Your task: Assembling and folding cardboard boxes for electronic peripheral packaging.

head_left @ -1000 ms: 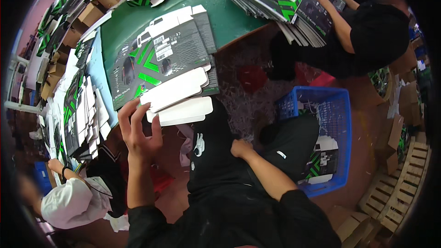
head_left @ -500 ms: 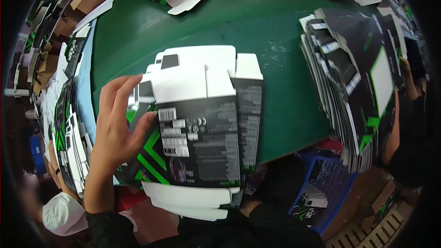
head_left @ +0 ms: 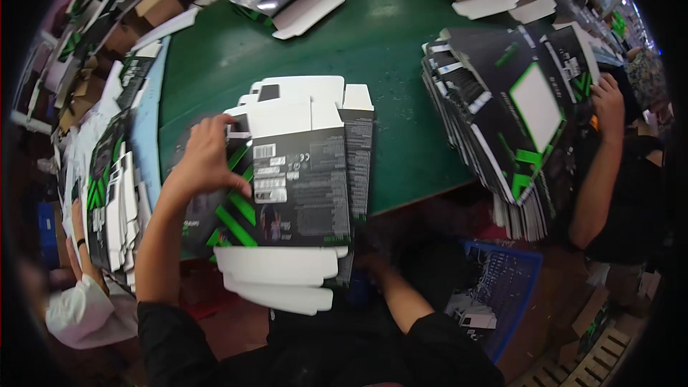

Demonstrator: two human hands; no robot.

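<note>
Flattened black box blanks (head_left: 308, 193) with green stripes and white flaps lie in a loose pile near the table's front edge. Over the left side of this pile is my left hand (head_left: 206, 161), its thumb spread away from the bent fingers. The thumb tip rests on or just above the printed panel beside the green stripes. Below the table edge, to the right of the lower white flaps (head_left: 279, 265), my right hand (head_left: 369, 266) is dark and partly hidden. I cannot make out its fingers or anything in them.
A tall stack of black blanks (head_left: 494, 107) stands on the right of the green table (head_left: 401, 150). Another person's hand (head_left: 609, 104) is beside it. More cartons (head_left: 294, 7) lie at the back. A blue crate (head_left: 512, 279) sits below. A second person's arm (head_left: 86, 265) shows at left.
The whole view has shifted, moving the right stack leftward in it. More of my right forearm now shows below the table edge. My left hand remains over the pile, its fingers more bent.
</note>
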